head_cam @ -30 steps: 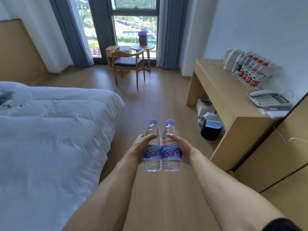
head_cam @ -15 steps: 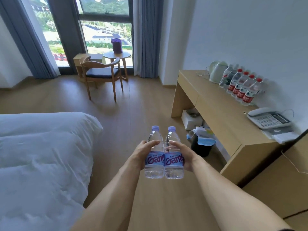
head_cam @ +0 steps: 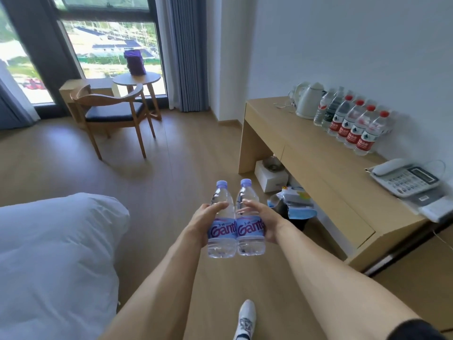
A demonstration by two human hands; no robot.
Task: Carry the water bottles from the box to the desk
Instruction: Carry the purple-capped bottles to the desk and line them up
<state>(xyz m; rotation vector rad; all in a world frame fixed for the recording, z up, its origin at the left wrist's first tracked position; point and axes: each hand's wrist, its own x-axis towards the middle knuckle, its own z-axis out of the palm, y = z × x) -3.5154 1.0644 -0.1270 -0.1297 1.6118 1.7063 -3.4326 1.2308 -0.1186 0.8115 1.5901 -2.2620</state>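
Observation:
Two clear water bottles with pale purple caps and purple labels stand upright side by side in front of me, above the floor. My left hand (head_cam: 202, 223) grips the left bottle (head_cam: 221, 233) and my right hand (head_cam: 266, 222) grips the right bottle (head_cam: 250, 231); the bottles touch each other. The light wooden desk (head_cam: 318, 163) stands to the right along the white wall. Several bottles with red caps and red labels (head_cam: 353, 128) are lined up at its back edge. No box is in view.
A white kettle (head_cam: 309, 101) and a telephone (head_cam: 404, 179) sit on the desk. A black bin (head_cam: 294, 212) and a white box (head_cam: 269, 176) lie under it. A white bed (head_cam: 54, 253) fills the left. A chair (head_cam: 110, 114) and round table (head_cam: 137, 79) stand by the window.
I have walked forward with both bottles held the same way. The desk has come closer and the bed has slid back to the left. My foot now shows at the bottom.

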